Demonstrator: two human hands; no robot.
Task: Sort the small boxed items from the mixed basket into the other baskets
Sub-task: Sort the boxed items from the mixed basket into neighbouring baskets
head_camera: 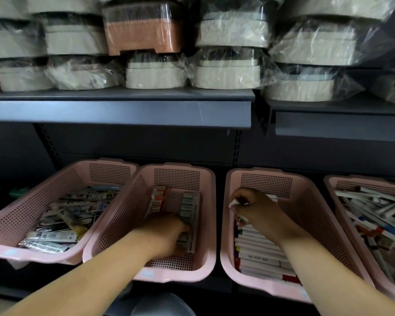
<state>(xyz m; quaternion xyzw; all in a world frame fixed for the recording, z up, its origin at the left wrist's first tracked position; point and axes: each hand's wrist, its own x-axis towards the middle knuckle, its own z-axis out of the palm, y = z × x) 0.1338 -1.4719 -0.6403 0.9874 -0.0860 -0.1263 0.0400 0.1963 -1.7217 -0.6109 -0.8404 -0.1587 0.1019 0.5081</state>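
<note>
Four pink perforated baskets stand in a row on the low shelf. My left hand (167, 233) reaches into the second basket (205, 224) and touches the row of small grey-green boxes (188, 206) along its right side; its fingers are blurred. A shorter row of red-and-white boxes (157, 198) lies to their left. My right hand (255, 210) is in the third basket (228, 224), pinching small white boxes (234, 204) above a tidy stack of white boxes (258, 254).
The far-left basket (21, 249) holds loose long packets. The far-right basket (335, 181) is full of mixed pens and small boxes. A dark shelf edge (119, 112) juts out above, carrying plastic-wrapped beige containers (155, 74).
</note>
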